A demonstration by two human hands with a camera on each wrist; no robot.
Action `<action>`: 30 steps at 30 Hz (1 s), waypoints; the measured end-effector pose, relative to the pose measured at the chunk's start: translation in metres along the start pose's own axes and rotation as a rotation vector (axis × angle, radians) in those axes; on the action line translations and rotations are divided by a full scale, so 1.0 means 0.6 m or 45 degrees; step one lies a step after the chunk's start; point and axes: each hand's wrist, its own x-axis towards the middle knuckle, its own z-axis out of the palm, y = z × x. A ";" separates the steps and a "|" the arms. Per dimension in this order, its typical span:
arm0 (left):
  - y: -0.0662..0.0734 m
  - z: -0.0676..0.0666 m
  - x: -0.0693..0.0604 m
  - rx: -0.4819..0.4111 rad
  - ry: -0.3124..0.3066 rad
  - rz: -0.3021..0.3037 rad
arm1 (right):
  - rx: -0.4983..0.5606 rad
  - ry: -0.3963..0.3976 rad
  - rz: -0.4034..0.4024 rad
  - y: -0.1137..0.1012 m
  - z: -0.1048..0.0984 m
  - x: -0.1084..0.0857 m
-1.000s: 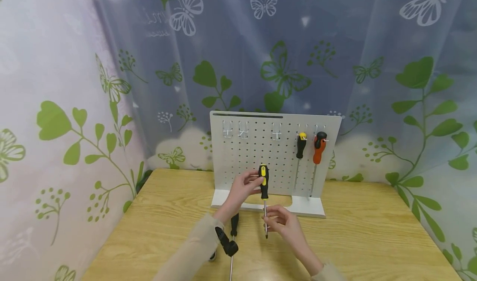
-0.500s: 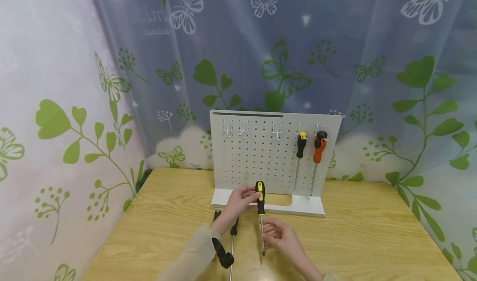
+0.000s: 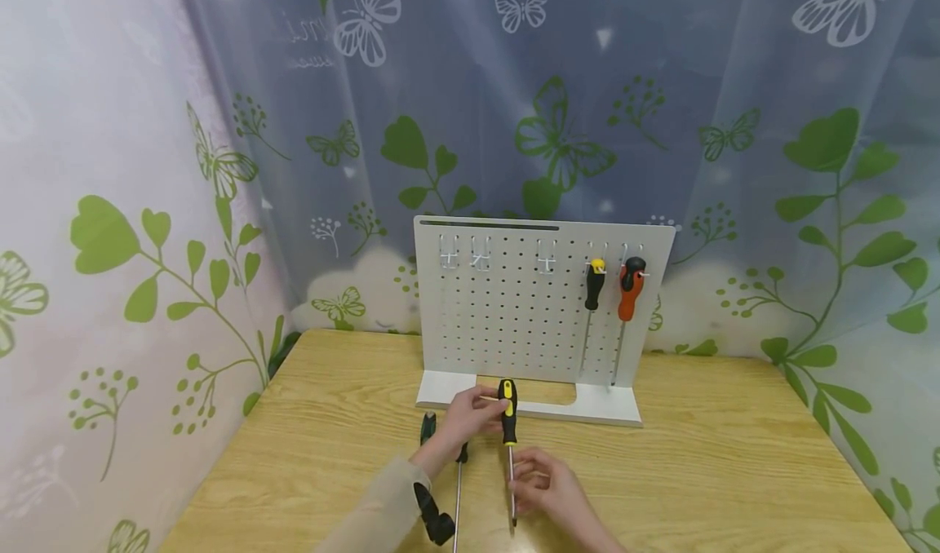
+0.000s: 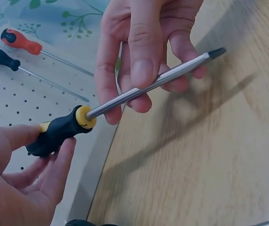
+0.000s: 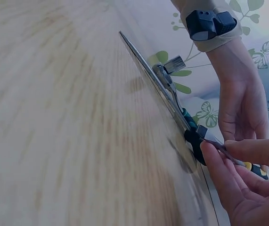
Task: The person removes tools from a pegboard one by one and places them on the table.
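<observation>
Nearest: loose screwdriver (image 3: 458, 492) on table (image 3: 734, 455), shaft toward near edge, handle partly hidden under left hand (image 3: 468, 418). Just right: black-and-yellow screwdriver (image 3: 508, 426) held above table, long axis front to back, tip toward near edge, handle toward far edge. Right hand (image 3: 549, 490), nearer to wearer, fingers bent, pinches shaft; left hand, closer to pegboard (image 3: 507, 316), grips handle between thumb and fingers. Farthest: red-handled screwdriver (image 3: 628, 296) hanging near pegboard's upper right corner
</observation>
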 end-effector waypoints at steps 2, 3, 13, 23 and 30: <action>-0.003 -0.001 -0.002 0.033 0.010 -0.019 | -0.019 0.001 0.001 0.001 0.002 -0.002; -0.004 -0.001 -0.002 0.047 0.017 -0.031 | -0.034 0.002 0.006 0.000 0.004 -0.003; -0.016 0.003 -0.013 0.194 0.032 -0.097 | -0.005 -0.070 0.098 0.001 0.014 -0.019; -0.012 0.008 -0.022 0.438 0.018 -0.074 | -0.024 -0.099 0.198 0.004 0.016 -0.023; -0.012 0.019 -0.020 0.649 0.053 -0.084 | -0.061 -0.121 0.240 0.000 0.017 -0.023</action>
